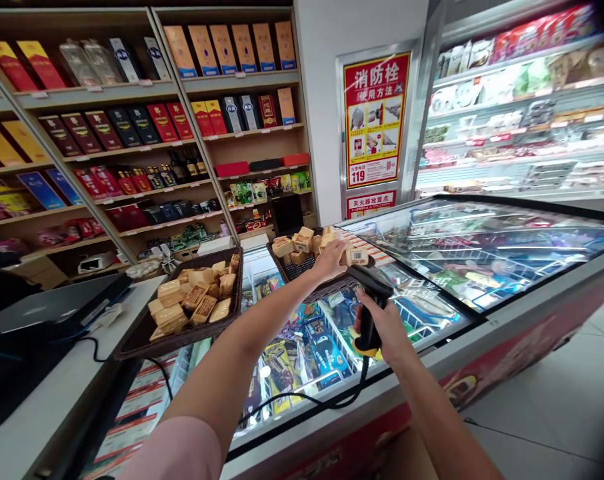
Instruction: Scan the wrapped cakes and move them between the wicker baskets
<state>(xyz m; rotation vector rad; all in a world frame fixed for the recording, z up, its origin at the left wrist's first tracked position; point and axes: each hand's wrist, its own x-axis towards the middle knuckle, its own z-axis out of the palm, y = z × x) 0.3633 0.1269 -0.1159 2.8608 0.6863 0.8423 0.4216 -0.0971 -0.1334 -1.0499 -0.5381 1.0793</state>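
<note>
My right hand [389, 327] grips a black-and-yellow barcode scanner [368, 330] by its handle. The scanner's head tilts up toward a small tan wrapped pack [358, 257] whose barcode label shows. My left hand [331, 261] stretches out over the far dark wicker basket [327, 289], its fingers closed on the edge of that pack. More wrapped packs [302, 241] lie in the same basket, beside my left hand. The scanner's black cable [349, 402] curves down across the freezer's glass. What exactly is inside the packs' wrapping cannot be made out.
A second wicker basket [127, 348] heaped with similar packs stands to the left, by the counter [47, 400]. Both baskets rest on a glass-topped chest freezer [487, 320] full of bagged goods. Shelves of boxed bottles [222, 50] line the back; a lit display cooler [517, 127] is at right.
</note>
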